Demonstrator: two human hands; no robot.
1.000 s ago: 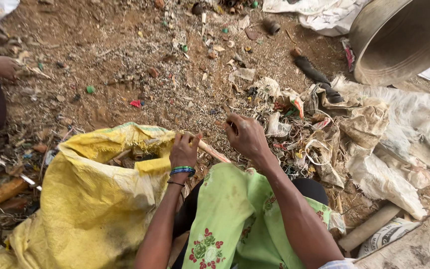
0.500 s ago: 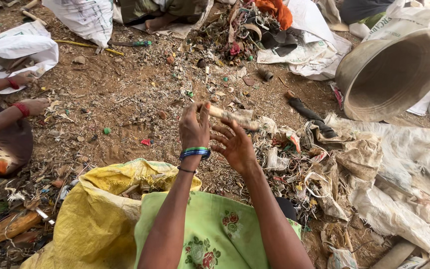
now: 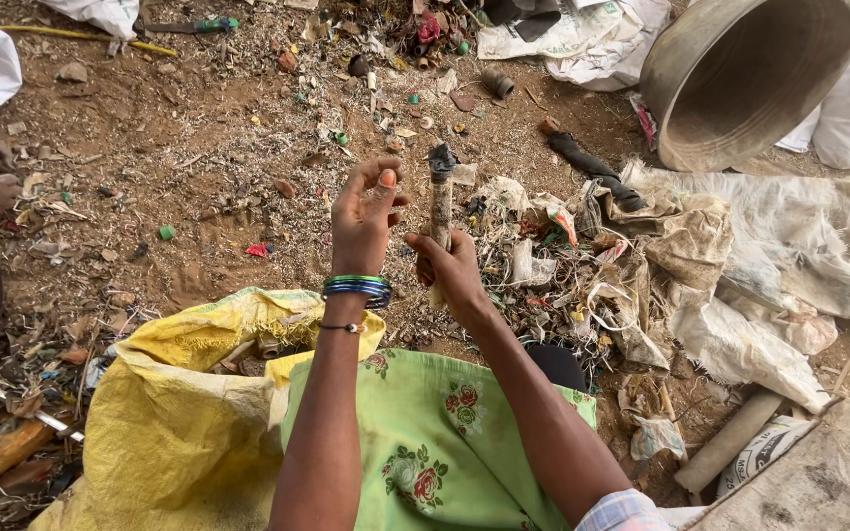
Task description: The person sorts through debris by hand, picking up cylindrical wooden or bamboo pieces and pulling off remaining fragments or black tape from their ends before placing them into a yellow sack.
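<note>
The right hand (image 3: 453,265) is clenched around the lower end of a dirty, pale stick-like tube (image 3: 440,211), holding it upright above the dirt ground (image 3: 199,128), its top ragged and dark. The left hand (image 3: 364,216) is released, fingers loosely curled just beside the tube without clearly touching it; green and blue bangles (image 3: 356,286) ring its wrist. Below lie a green floral cloth (image 3: 425,442) and a yellow sack (image 3: 179,403). A heap of scraps (image 3: 563,265) sits to the right, a large metal basin (image 3: 750,69) beyond.
</note>
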